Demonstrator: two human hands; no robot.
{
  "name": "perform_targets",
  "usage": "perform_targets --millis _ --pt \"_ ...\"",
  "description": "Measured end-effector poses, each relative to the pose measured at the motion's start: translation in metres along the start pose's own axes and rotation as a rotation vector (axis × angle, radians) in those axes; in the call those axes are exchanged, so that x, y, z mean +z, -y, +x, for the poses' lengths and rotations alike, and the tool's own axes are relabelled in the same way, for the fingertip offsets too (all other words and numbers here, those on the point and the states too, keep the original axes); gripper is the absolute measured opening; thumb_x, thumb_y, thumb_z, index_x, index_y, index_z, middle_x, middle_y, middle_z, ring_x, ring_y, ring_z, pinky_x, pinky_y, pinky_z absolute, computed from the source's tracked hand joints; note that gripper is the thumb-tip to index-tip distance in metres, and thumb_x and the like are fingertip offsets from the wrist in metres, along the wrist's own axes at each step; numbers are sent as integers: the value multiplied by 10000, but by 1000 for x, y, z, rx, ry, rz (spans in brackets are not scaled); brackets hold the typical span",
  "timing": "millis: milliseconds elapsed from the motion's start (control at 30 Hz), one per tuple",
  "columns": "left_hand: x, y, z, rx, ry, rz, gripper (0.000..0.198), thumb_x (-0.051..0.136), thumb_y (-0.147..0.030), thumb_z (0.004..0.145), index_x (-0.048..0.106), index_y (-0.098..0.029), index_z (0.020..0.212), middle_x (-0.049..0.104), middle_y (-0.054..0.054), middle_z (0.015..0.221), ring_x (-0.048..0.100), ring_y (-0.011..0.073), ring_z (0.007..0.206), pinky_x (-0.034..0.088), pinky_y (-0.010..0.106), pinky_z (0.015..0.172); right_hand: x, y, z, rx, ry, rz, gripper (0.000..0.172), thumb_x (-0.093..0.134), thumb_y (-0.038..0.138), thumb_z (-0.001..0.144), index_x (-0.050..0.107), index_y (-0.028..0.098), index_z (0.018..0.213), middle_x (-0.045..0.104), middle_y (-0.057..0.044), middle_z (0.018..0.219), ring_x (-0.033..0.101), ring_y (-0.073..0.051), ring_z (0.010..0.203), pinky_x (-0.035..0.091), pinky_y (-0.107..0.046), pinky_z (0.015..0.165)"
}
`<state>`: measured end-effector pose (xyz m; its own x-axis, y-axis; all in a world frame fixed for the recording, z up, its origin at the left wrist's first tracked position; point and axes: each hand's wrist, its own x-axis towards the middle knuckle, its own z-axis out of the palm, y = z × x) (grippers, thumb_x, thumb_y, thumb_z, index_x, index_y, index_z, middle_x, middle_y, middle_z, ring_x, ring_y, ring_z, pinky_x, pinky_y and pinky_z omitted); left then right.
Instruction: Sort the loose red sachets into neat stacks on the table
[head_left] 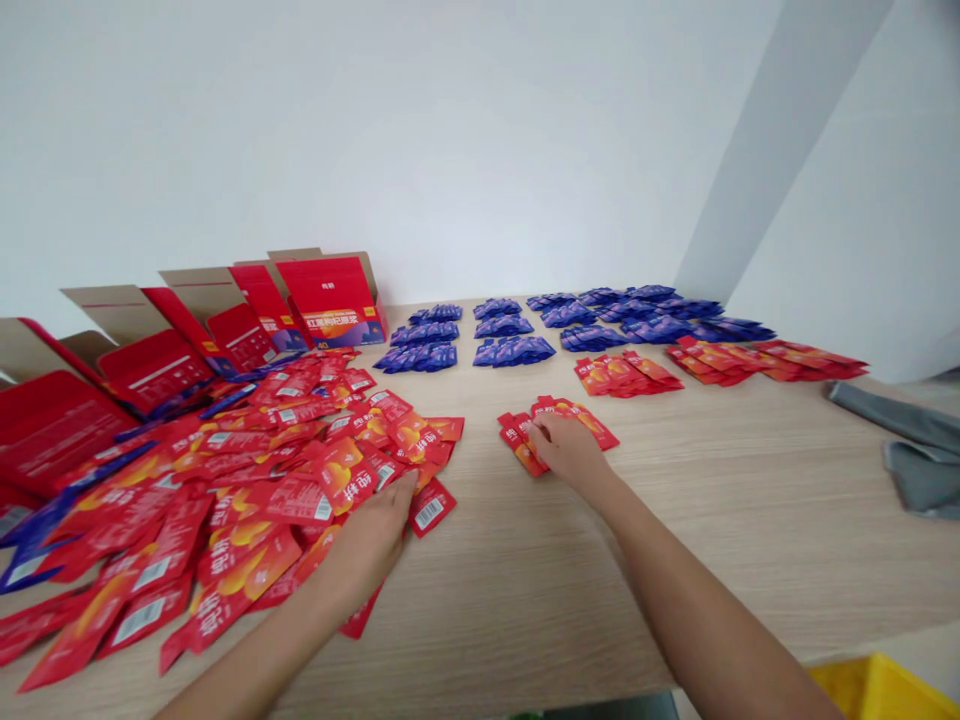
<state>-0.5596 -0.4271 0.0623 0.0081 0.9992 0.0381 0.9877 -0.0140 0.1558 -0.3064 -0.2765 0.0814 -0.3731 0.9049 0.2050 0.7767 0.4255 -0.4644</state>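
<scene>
My left hand (371, 535) rests on the near right edge of a big loose heap of red sachets (225, 500), its fingers curled over one sachet; whether it grips it is unclear. My right hand (566, 450) lies fingers-down on a small fanned stack of red sachets (559, 425) in the middle of the wooden table (600, 560), pressing it flat.
Open red cartons (330, 300) stand in a row at the back left. Rows of blue sachet stacks (510, 335) and red sachet stacks (720, 360) lie toward the back wall. A grey cloth (911, 450) is at the right edge, a yellow bin (877, 690) below the table's corner.
</scene>
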Motion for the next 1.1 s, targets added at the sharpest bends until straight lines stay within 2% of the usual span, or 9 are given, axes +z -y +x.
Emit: perform_targets --millis 133,333,400,533,633,700,800,900,1100 --pt "-28 -7 4 21 -68 28 570 365 -70 763 521 -165 1303 700 129 1089 669 273 983 519 404 851 14 10 -3 -56 158 458 296 427 389 903 551 197 715 617 0 573 538 -121 515 368 -235 520" --pt "-34 -24 11 465 -324 -170 396 362 -188 890 636 -232 1173 691 74 1141 636 210 1070 445 392 995 19 26 -15 120 777 1049 604 295 684 849 549 166 671 622 -17 497 453 -72 353 245 -182 330" --pt "-33 -28 15 535 -376 -194 391 366 -184 899 633 -249 1177 680 65 1168 608 202 1121 393 414 1045 17 27 -17 127 866 1133 601 359 685 827 519 167 567 566 6 423 377 -49 303 193 -181 309" --pt "-34 -32 25 505 -464 -206 367 395 -161 901 619 -283 1166 657 38 1212 521 205 1235 267 469 1117 16 23 -16 102 778 1320 455 625 549 730 471 175 522 444 79 328 237 -18 265 107 -183 308" --pt "-32 -37 37 270 -628 -368 437 500 -239 869 486 -232 1305 490 92 1404 365 241 1356 222 491 1135 19 24 -13 118 628 1418 393 708 491 667 480 180 593 473 93 361 245 -15 278 107 -177 312" --pt "-27 -43 45 61 -669 -607 595 566 -340 832 376 -181 1373 382 148 1469 327 266 1373 297 478 1101 21 26 -12 140 489 1442 388 703 514 661 483 195 660 479 102 369 263 -28 280 110 -179 310" --pt "-15 -55 55 -90 -334 -1055 547 556 -513 803 519 -138 1199 591 172 1235 585 272 1123 505 402 874 27 30 -13 133 357 1389 415 634 595 690 460 218 696 463 107 358 264 -48 277 127 -192 308" --pt "-5 -71 60 -55 114 -1323 511 582 -627 729 633 -124 807 682 107 793 654 187 656 501 273 551 32 32 -15 44 349 1215 445 515 648 761 443 225 647 447 93 357 283 -59 287 175 -208 323" --pt "-4 -87 63 -116 192 -1474 389 705 -501 641 574 -137 612 525 -25 482 436 58 352 294 183 348 33 25 -14 -113 247 935 501 416 629 843 435 214 563 423 63 416 354 -72 382 250 -221 399"
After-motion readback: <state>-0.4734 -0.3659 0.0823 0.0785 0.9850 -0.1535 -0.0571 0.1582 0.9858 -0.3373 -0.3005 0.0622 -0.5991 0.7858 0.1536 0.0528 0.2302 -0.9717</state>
